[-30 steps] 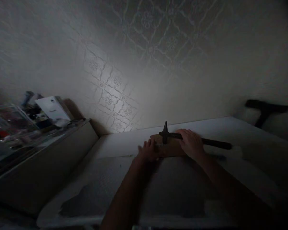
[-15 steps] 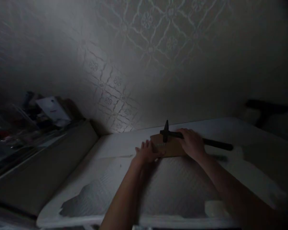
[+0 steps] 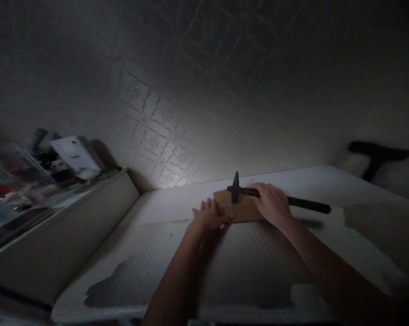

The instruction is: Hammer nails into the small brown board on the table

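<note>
A flat brown wooden board lies on the table, with a row of small metal nails in its left part. My left hand rests at the board's left end, fingers spread and thumb along the near edge. My right hand is closed round the dark handle of a hammer. Its handle runs out to the right past my fist. The striking end points down, just over or touching the right end of the nail row; which one I cannot tell.
A crumpled, textured grey sheet covers the near part of the white table. At the left, a raised shelf bears a clear box and a white box. A dark T-shaped object stands at the right, against a patterned wall.
The hammer's head sits almost where it was, only very slightly lower. Both hands keep their places. Light on the upper wall has dimmed.
</note>
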The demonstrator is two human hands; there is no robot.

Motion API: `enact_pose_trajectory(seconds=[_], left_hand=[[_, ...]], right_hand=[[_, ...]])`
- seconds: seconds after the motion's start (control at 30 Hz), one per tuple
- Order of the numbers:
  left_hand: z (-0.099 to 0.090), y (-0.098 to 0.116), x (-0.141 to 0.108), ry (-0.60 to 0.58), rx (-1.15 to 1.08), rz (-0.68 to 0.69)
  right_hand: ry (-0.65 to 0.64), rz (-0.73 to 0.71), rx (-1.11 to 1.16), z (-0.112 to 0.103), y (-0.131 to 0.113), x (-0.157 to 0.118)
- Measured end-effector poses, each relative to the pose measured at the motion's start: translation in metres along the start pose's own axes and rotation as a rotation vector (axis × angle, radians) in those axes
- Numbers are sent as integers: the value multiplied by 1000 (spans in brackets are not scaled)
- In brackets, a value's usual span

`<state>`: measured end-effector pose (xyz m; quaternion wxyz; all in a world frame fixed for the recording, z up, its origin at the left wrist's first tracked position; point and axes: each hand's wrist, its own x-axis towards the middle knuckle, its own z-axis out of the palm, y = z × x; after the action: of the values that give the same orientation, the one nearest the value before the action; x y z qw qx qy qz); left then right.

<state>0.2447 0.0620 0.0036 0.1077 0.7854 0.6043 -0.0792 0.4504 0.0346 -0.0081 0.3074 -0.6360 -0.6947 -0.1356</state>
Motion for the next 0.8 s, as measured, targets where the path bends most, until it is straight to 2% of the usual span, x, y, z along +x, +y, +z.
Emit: enact_pose_trajectory(seconds=[0.8], left_hand=[[0,1,0,7,-12,1]], right_hand=[[-12,5,3,1,1,0]])
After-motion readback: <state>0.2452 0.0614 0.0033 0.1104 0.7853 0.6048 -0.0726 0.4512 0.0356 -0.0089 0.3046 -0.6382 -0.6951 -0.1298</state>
